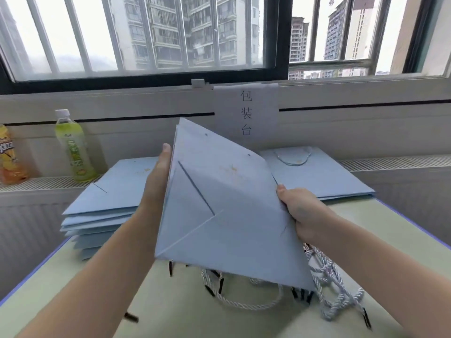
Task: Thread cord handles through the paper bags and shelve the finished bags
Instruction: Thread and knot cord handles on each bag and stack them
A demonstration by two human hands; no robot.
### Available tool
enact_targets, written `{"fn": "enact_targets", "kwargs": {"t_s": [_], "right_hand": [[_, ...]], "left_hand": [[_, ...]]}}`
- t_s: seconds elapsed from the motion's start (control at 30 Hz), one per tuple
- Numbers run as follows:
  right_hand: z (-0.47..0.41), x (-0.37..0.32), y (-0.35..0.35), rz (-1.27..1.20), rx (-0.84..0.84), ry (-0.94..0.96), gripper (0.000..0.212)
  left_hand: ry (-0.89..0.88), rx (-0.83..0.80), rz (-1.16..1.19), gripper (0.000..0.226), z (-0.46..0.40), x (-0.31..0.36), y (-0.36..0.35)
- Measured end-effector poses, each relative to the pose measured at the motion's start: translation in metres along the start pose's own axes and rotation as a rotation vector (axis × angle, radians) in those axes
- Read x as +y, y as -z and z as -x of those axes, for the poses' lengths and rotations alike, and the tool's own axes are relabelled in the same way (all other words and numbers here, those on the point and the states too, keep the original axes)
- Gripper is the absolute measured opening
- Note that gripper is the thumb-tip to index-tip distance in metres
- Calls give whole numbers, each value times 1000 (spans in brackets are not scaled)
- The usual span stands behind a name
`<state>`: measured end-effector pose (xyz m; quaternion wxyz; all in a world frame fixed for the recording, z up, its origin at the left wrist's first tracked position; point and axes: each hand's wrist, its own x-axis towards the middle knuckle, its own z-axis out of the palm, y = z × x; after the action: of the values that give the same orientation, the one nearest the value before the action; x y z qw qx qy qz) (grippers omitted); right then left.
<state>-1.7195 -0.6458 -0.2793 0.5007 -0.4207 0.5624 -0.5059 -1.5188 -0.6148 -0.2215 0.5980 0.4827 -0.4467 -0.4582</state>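
At far left, on the ribbed ledge [48, 182] under the window: an orange drink bottle [8, 154] cut by the frame edge, then a green drink bottle [73, 147] standing upright, well apart from the work. Next, a stack of flat blue bags [102, 211] near the table's left edge, fanned so lower bags stick out toward the viewer; table edge [36, 267] trimmed in blue, running diagonally, with a bare strip of green top between stack and edge.

Left hand [158, 174] raised, fingers straight and together, flat against the left side of the held paper bag [219, 211], thumb tip up near the top fold; not curled round it.

Held bag in mid-air above the table centre, still folded flat, tilted: mouth edge with two punched holes up and away toward the window, folded bottom down and toward the viewer, long axis from upper left to lower right.

Beneath the bag, on the table: loose twisted white cord handles [329, 284] with black tips, spread toward the near right; free tabletop in front of them.

Right hand [302, 211] gripping the bag's right edge, fingers curled behind, thumb on the front.

Behind, a paper sign [246, 113] hanging from the sill. Further right, flat finished bags [317, 174] with a cord handle showing, close to the table's right edge.
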Motion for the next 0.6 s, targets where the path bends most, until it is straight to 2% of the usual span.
{"fn": "enact_targets", "kwargs": {"t_s": [0.07, 0.1, 0.17, 0.2, 0.27, 0.37, 0.43, 0.5, 0.6], "right_hand": [[3, -1, 0, 35, -22, 21, 36], [3, -2, 1, 59, -43, 32, 36], [6, -6, 3, 174, -106, 57, 31], [6, -9, 7, 304, -117, 89, 28], [2, -15, 16, 687, -102, 194, 25], [3, -24, 30, 1143, -195, 215, 22], [7, -29, 38, 1308, -315, 131, 34], [8, -30, 43, 1391, -397, 23, 46], [2, -22, 46, 1308, -456, -47, 61]], "left_hand": [[59, -90, 105, 70, -11, 5, 12], [74, -97, 118, 72, -10, 7, 14], [95, -99, 6, 49, -10, 5, 18], [116, -89, -40, 34, -10, 4, 20], [154, -82, -100, 18, -10, 1, 31], [220, -23, -140, 15, -13, 3, 37], [268, 5, -163, 17, -17, 5, 36], [303, 5, -169, 15, -20, 7, 36], [307, 5, -189, 14, -22, 7, 36]]}}
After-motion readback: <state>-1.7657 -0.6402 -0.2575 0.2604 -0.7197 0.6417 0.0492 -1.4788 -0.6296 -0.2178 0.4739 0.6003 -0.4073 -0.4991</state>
